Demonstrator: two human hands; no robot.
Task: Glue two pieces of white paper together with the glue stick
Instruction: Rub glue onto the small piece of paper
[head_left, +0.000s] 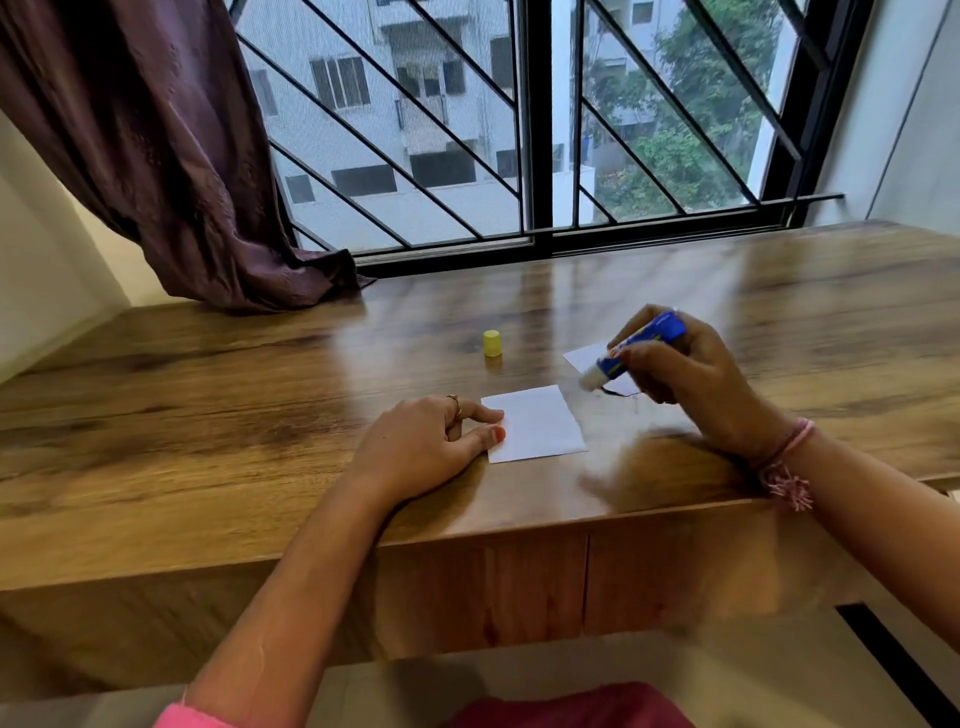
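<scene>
A small white paper (537, 423) lies flat near the front edge of the wooden table (208, 395). My left hand (426, 447) rests on the table with its fingertips pressing that paper's left edge. My right hand (691, 379) grips a blue glue stick (631, 351), uncapped, tilted with its white tip pointing down-left just above the table, to the right of the near paper. A second white paper (589, 356) lies behind the glue stick, partly hidden by my right hand. The yellow cap (492, 343) stands upright farther back.
A purple curtain (171, 156) hangs at the back left and touches the tabletop. A barred window (519, 130) runs along the table's far edge. The table's front edge is close below my hands.
</scene>
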